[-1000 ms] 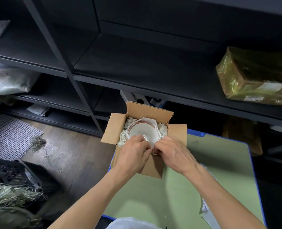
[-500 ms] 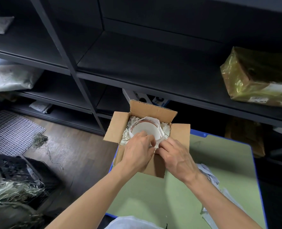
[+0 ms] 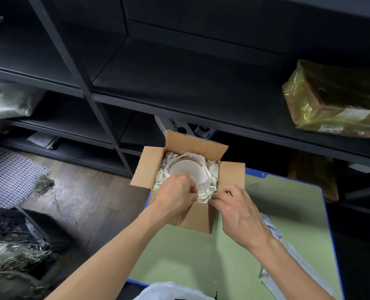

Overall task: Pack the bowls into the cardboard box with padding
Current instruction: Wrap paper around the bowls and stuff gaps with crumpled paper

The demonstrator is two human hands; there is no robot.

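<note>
Moved the right hand (image 3: 238, 211) away from the left hand (image 3: 177, 191) to the near right corner of the cardboard box (image 3: 149, 167), pinching paper padding (image 3: 212, 169) there. Kept the left hand curled on paper at the near rim of the bowl (image 3: 186, 167), already seated inside; seemingly only tucking left.

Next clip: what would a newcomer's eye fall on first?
The cardboard box at the far left corner of the green table holds a white bowl nested in paper padding. The left hand and right hand grip that padding at its near side. A gold-wrapped parcel sits on the shelf, upper right.
</note>
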